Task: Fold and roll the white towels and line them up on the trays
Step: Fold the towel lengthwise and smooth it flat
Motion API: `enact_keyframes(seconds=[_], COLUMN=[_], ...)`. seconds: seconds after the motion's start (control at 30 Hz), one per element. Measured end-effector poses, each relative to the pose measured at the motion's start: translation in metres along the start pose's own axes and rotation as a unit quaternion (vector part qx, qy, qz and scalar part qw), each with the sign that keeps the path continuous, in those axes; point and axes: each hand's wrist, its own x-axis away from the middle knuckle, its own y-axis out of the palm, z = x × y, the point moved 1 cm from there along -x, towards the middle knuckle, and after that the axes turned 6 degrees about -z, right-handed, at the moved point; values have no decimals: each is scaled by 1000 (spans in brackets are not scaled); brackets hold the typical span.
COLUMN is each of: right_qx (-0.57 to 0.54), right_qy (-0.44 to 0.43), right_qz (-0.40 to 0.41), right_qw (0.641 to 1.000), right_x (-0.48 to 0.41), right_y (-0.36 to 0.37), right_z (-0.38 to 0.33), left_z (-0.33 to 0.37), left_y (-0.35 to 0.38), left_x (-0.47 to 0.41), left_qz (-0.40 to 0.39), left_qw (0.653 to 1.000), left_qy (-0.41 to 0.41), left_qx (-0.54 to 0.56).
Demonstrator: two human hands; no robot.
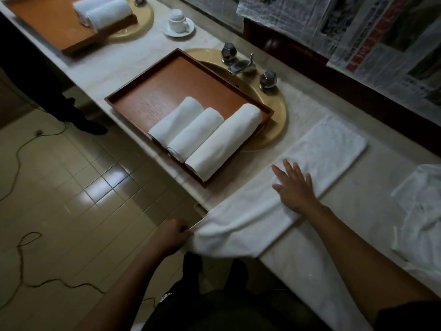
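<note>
A long white towel (317, 158) lies folded lengthwise across the marble counter, its near end hanging over the front edge. My left hand (173, 234) grips that near end at the counter's edge. Flat on the towel's middle rests my right hand (294, 185), fingers straight and spread. To the left, a brown wooden tray (167, 84) sits over a sink and holds three rolled white towels (202, 137) side by side. A second tray (55, 25) at the far left carries two rolled towels (102, 11).
Chrome taps (245, 65) stand behind the near tray. A white cup on a saucer (178, 21) sits between the sinks. Loose white towels (420, 211) are piled at the right on the counter. Newspapers (381, 39) cover the wall behind. Cables trail on the tiled floor (59, 187).
</note>
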Motion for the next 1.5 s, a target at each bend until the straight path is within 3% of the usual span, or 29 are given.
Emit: enact_keyframes(seconds=[0.1, 0.23, 0.37, 0.47, 0.67, 0.77, 0.9, 1.0, 1.17, 1.33, 1.5], right_qx=[-13, -163, -308, -330, -375, -472, -493, -487, -483, -433, -401], right_qy=[27, 101, 316, 386, 362, 347, 375, 414, 404, 398, 403], right_qz=[92, 253, 237, 191, 153, 171, 239, 209, 214, 187, 188], right_qw=[995, 948, 865, 840, 840, 792, 748, 740, 747, 787, 801], right_x=[17, 73, 130, 150, 146, 162, 186, 189, 174, 166, 169], right_y=[12, 39, 70, 86, 79, 74, 85, 96, 76, 71, 77], right_z=[-19, -51, -81, -98, -100, -92, -90, -94, -89, -68, -60], left_z=[-14, 1, 36, 68, 109, 108, 102, 102, 126, 139, 123], left_y=[-4, -19, -29, -31, -20, -11, 7, 14, 4, -9, -12], left_x=[-3, -9, -20, -33, -56, -58, -54, -49, -55, -64, -63], left_qz=[2, 67, 123, 121, 90, 69, 41, 15, 13, -13, -14], left_qw=[998, 997, 981, 973, 967, 967, 972, 973, 975, 979, 984], left_qy=[-27, 37, 138, 194, 192, 193, 195, 188, 200, 197, 171], left_qx=[-64, -22, 54, 18, -143, -149, -125, -137, -99, -47, -56])
